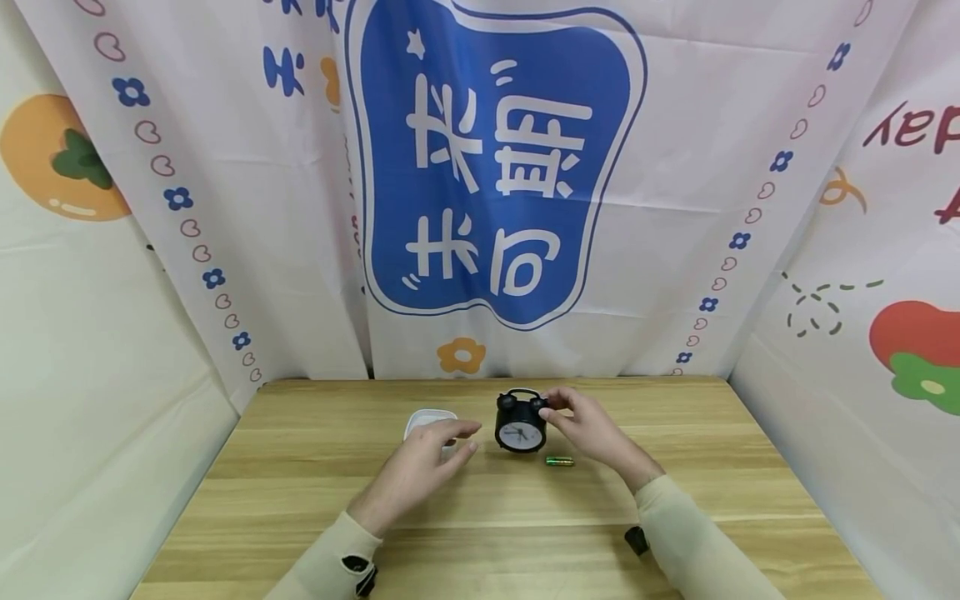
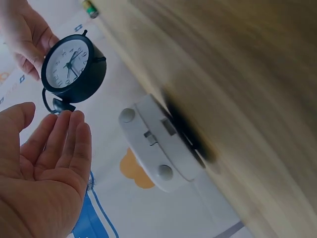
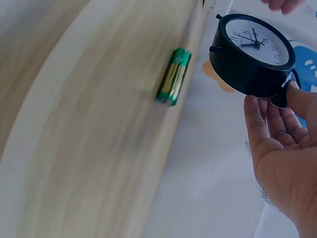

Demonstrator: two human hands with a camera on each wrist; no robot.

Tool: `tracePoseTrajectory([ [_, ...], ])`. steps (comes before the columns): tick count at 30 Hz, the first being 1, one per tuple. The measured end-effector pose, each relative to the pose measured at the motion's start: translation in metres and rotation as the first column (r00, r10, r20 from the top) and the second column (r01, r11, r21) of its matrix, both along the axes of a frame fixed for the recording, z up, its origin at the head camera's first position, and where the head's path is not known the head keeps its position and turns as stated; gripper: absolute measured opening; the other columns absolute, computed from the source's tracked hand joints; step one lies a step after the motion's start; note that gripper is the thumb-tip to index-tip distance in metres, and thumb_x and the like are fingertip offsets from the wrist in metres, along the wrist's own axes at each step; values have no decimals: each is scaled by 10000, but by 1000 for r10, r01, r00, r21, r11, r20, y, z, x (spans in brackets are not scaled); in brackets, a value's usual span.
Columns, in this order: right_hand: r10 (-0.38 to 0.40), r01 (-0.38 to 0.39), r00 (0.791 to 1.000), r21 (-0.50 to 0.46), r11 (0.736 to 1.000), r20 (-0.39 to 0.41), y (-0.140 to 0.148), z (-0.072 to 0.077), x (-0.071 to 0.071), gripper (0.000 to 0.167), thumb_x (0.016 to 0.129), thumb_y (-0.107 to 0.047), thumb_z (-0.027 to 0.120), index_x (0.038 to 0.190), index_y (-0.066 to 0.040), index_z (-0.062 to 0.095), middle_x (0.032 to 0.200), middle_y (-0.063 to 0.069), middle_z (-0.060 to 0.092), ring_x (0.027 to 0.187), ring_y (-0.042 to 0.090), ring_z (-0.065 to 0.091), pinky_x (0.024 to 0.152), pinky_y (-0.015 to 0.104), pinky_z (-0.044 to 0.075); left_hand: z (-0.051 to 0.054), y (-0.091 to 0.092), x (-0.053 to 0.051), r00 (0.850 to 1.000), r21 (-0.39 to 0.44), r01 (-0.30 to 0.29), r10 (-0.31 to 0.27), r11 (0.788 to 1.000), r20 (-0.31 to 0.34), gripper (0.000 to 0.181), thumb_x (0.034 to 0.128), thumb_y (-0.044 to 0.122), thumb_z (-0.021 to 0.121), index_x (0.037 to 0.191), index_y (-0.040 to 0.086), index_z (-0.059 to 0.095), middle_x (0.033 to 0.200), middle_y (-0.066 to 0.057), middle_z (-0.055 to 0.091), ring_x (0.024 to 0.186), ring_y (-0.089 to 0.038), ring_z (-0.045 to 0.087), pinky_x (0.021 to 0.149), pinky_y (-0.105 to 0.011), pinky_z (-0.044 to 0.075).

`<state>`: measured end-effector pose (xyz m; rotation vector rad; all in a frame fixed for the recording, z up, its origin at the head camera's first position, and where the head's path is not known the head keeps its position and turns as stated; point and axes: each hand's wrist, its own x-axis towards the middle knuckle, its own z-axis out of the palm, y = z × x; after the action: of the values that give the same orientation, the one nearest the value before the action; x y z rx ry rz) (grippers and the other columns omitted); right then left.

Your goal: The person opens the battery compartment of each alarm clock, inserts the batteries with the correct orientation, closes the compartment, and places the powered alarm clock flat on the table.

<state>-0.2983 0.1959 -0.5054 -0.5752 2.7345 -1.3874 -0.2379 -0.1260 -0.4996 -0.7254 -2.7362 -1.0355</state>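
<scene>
One clock (image 1: 519,437) between our fingertips: right hand (image 1: 588,423) pinches bell (image 3: 280,97); left hand (image 1: 426,460), fingers loosely extended, holds nothing. We judge it light, stiff, slick, face fragile; best grip: case (image 3: 242,69) sides, thumb opposite fingers.

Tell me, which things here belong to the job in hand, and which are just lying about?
Seemingly part of the job:
- black alarm clock, held in the right grip
- perhaps the green battery, untouched near the clock

Apparently just there:
- white object, not held, near the left grip
- printed cloth backdrop
</scene>
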Motion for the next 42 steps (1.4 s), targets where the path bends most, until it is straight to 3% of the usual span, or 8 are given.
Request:
tracePoseTrajectory([
  [6,-42,41,999,49,998,16,10,-8,-13,286,1196,-175,702,1417,5,721,1333,187,804,1363,422,743,1219,688,610,-7,-6,4,1000,-56,9,-8,998,13,312,1174,240,741,1437,92,822,1428,-73,857,1366,-289,803,1172,-521,688],
  [12,-46,43,998,58,997,53,21,-15,-21,280,1206,-185,685,1415,-2,712,1358,186,792,1409,448,721,1256,699,581,-11,-12,6,1000,-84,23,-23,996,3,282,1154,190,764,1409,93,833,1403,-80,865,1332,-282,818,1167,-524,688],
  [22,-18,11,997,80,997,80,28,-11,-24,311,1218,-199,664,1444,14,686,1380,195,772,1401,440,718,1217,680,606,-14,-16,8,999,-97,44,-45,994,-5,273,1160,190,754,1396,81,837,1352,-66,875,1289,-249,828,1125,-488,709],
  [30,-15,9,992,48,999,123,32,-12,-28,327,1228,-168,636,1483,35,649,1428,232,739,1388,420,739,1171,569,668,-15,-16,7,999,-101,52,-53,993,-6,268,1156,169,756,1397,82,834,1351,-69,873,1272,-244,831,1112,-476,714],
  [42,13,-20,995,76,997,97,36,-10,-25,354,1226,-205,650,1496,23,656,1469,232,749,1464,478,692,1252,679,597,-13,-16,7,997,-114,71,-70,991,15,280,1165,182,748,1413,82,830,1372,-89,871,1285,-266,833,1122,-477,713],
])
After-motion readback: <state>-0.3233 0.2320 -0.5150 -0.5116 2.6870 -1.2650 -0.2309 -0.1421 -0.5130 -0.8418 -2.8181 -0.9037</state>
